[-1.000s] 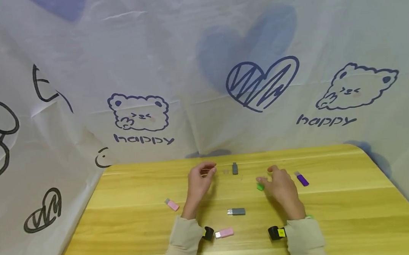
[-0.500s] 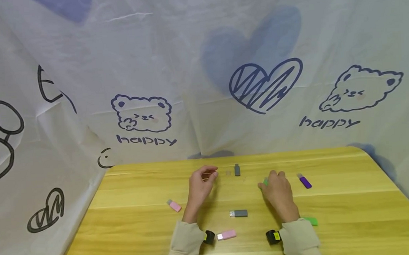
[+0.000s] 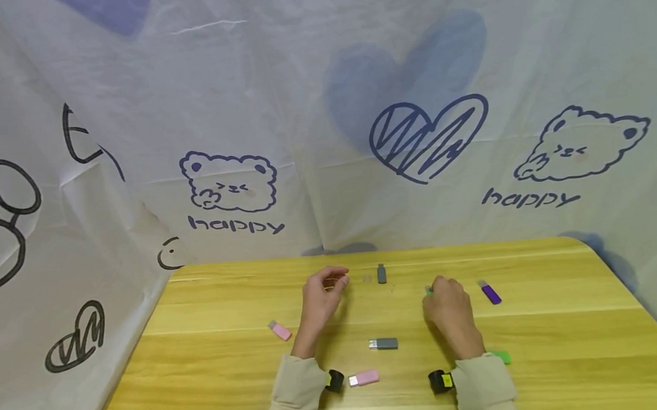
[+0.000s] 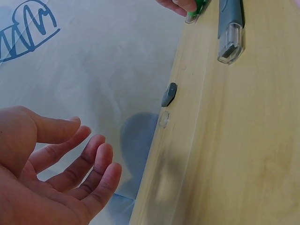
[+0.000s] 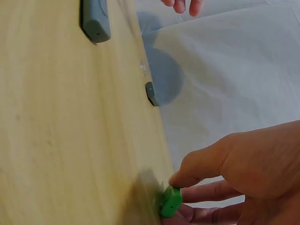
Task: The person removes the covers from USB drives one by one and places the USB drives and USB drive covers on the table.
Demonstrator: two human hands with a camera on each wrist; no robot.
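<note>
My right hand [image 3: 448,307] pinches a green USB stick [image 5: 172,201] between thumb and fingers, low over the far right part of the table; in the head view most of the stick is hidden behind the hand. My left hand [image 3: 323,297] hovers near the far edge, its fingers loosely curved with nothing between them. To its right lie a small clear cap [image 3: 367,278] and a grey USB stick [image 3: 382,274]. A purple USB stick [image 3: 491,293] lies to the right of my right hand. Between my forearms rests another grey USB stick [image 3: 383,344], with a clear cap over its plug.
One pink USB stick [image 3: 280,330] lies left of my left forearm, another pink USB stick [image 3: 364,378] between the two wrists. A second green USB stick [image 3: 501,357] is partly covered by my right sleeve. White printed cloth [image 3: 313,108] hangs behind the wooden table [image 3: 215,381].
My right hand has closed around the green USB stick, which has turned and is now mostly hidden by the fingers. My left hand has stayed nearly still. The head view shifted slightly.
</note>
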